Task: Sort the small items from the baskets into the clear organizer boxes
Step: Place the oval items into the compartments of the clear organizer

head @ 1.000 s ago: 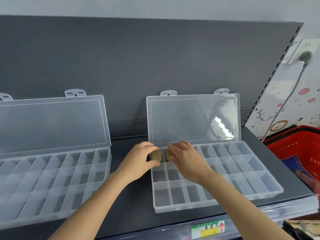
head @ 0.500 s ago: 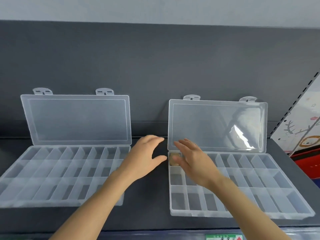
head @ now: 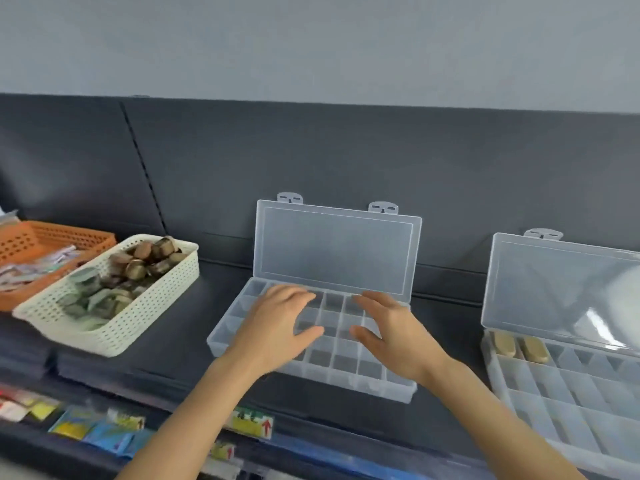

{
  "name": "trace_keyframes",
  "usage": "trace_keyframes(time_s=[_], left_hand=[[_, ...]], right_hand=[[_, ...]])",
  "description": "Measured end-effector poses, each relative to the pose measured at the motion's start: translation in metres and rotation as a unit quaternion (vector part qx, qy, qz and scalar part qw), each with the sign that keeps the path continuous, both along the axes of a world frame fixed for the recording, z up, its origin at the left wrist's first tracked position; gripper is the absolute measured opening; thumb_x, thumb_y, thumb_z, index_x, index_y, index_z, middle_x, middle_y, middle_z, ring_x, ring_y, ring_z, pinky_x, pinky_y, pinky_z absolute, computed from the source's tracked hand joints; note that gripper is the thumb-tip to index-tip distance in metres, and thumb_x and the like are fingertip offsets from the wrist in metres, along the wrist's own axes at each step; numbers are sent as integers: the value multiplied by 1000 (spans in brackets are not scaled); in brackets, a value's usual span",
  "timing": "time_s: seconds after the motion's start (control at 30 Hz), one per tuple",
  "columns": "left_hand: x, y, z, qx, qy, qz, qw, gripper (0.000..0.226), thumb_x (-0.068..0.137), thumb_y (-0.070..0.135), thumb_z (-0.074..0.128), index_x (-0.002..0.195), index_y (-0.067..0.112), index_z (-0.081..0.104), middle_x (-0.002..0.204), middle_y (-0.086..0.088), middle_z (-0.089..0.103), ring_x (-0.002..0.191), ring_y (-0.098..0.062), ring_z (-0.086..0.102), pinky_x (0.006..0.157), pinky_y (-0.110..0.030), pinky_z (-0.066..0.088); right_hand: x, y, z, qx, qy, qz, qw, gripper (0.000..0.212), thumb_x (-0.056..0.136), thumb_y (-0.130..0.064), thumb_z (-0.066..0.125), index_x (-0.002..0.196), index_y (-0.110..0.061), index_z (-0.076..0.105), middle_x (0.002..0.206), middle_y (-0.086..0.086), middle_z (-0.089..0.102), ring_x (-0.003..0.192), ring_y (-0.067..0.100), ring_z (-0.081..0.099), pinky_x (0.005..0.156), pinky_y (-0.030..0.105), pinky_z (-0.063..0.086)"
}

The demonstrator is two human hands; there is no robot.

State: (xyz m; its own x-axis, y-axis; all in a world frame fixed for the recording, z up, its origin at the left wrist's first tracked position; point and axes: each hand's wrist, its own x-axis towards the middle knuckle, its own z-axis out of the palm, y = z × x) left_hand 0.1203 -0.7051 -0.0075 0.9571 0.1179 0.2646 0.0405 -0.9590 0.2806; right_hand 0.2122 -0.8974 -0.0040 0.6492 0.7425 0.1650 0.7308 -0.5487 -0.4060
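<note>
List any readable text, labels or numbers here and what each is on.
Nothing legible.
Larger shelf-edge tag: yellow, red up arrow, characters too blurred.
Smaller shelf-edge tag: red arrow, text blurred.
Lower-shelf packets: print too blurred.
Left organizer box, right organizer box: no text seen.

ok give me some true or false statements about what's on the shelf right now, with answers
1. The left hand and the right hand are over the middle organizer box, holding nothing. True.
2. That box's lid is shut. False: it stands open.
3. The right organizer box has two tan items in its back row. True.
4. A white basket and an orange basket sit to the left of the boxes. True.
5. The white basket is empty. False: it holds round brown and greenish items.
</note>
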Motion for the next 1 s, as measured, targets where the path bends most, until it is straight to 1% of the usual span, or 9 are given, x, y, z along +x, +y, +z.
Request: trace_keyframes(time_s=[0.1,0.2,0.3,0.47,0.57,0.63,0.73,0.83,1.0], left_hand=[[-40,51,3,-4,-4,29,1000,61,89,51,54,141,22,40,144,9,40,135,-10,29,110,-26,25],[-76,95,4,5,-6,53,999,62,89,51,53,142,23,39,143,8,40,134,-10,30,109,-26,28],[-105,131,5,2,-2,75,997,61,89,50,54,142,22,39,143,7,40,134,-11,30,109,-27,28],[-140,181,-2,-10,13,114,993,61,89,51,53,141,23,39,142,7,41,132,-11,32,106,-26,30],[-147,208,-4,-10,14,140,990,58,89,51,53,137,21,44,138,6,45,128,-13,37,104,-27,33],[-148,225,-4,-20,10,157,987,58,89,49,55,138,20,44,137,4,46,128,-14,38,104,-28,33],[-147,249,-8,-35,14,182,983,57,91,47,53,140,20,42,139,4,45,129,-14,37,106,-28,32],[-142,277,-6,-41,26,206,977,56,93,47,49,142,22,40,142,5,41,131,-13,34,107,-28,32],[-134,321,-11,-45,29,242,969,57,93,45,51,142,20,39,143,2,42,132,-14,35,107,-28,32]], right_hand=[[-27,51,3,-6,-3,22,1000,54,95,-37,52,143,-16,39,150,0,35,132,20,39,106,23,32],[-53,100,3,-5,-1,35,999,55,95,-37,51,145,-18,36,151,0,33,134,19,37,105,24,33],[-76,141,4,-5,7,39,999,54,96,-37,49,145,-21,33,152,-1,31,135,20,37,106,27,35],[-101,198,5,-15,22,66,997,55,97,-38,48,146,-20,32,152,0,31,134,19,37,106,24,31],[-106,227,7,-17,32,79,996,55,97,-39,48,146,-20,33,152,0,30,119,16,52,101,22,36],[-104,246,8,-14,31,93,995,54,96,-38,49,146,-20,34,152,0,31,110,14,55,97,20,37],[-95,274,8,0,28,115,993,52,97,-35,50,144,-18,36,149,-1,36,120,15,49,98,18,35],[-80,305,10,16,22,136,990,52,96,-34,51,143,-17,38,147,-1,39,131,15,41,103,22,34],[-61,351,-2,34,30,150,988,48,95,-34,53,140,-18,44,144,-2,43,125,14,48,104,26,38]])
